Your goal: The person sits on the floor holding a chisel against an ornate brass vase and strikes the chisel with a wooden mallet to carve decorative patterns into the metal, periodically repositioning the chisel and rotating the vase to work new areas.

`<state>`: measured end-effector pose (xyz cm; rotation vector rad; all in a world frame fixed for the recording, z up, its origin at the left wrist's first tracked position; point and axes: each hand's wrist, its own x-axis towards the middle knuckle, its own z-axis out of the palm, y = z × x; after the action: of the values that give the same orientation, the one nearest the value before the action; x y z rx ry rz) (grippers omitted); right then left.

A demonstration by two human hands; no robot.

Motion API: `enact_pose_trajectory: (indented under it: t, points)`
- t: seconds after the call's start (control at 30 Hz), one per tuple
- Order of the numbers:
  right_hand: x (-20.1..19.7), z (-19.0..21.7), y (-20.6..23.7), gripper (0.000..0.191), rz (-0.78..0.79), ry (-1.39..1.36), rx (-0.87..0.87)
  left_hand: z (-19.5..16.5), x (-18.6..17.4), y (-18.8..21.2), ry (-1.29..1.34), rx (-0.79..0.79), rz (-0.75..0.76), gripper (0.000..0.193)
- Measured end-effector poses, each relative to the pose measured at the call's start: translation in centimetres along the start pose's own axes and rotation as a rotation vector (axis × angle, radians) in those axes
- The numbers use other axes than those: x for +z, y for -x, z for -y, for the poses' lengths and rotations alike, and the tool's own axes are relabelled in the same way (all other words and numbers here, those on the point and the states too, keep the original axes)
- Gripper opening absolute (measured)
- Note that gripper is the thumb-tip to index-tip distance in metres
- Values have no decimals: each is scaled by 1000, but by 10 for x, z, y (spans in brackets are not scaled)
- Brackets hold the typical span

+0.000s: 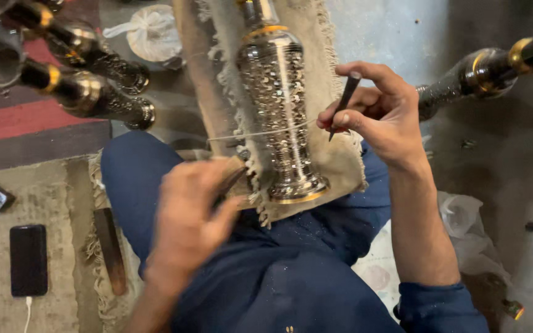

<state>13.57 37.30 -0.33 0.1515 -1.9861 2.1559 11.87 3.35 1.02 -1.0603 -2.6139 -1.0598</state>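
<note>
Item: silver engraved metal vessel point(279, 105), flask-shaped with a gold band at the neck and a gold rim at the foot, lying on a fringed beige cloth point(334, 154) across the person's lap, in dark blue trousers point(266, 271). It sits between the two hands, just left of the right hand's pinch and just above and right of the left hand's grasp.

Right hand point(380, 117): fingers closed in a narrow pinch on a thin dark pointed tool point(343, 102), held upright and slightly tilted, its tip down beside the vessel's flank. A thin pale wire or thread point(266, 132) runs from this pinch leftward across the vessel's body.

Left hand point(186, 213): blurred, curled around a dark-tipped implement point(232, 182) whose end points toward the foot of the vessel; closed on it, exact hold unclear.

Surroundings: two dark, gold-banded vessels point(87, 74) lie well left of and above the left hand; another such vessel point(482, 74) lies to the right of the right hand. A black phone point(29, 259) on a charging cable rests on a mat, well left of the left hand; a brown wooden piece point(111, 250) lies between phone and leg. White plastic bag point(152, 31) above.
</note>
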Motion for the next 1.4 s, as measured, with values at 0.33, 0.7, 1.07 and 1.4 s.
enact_pose_trajectory:
  t: [0.33,0.7,1.07,1.4]
  points:
    - [30,25,5,36,-162,119,17,-67,74,-40,-331,668,103,21]
    - [69,31,1,37,88,210,20,-10,61,-7,135,723,-249,27]
    - [114,52,-22,42,253,560,75,84,-48,59,463,-535,518,52]
    - [122,53,-18,38,202,735,70,82,-16,27,578,-354,100,50]
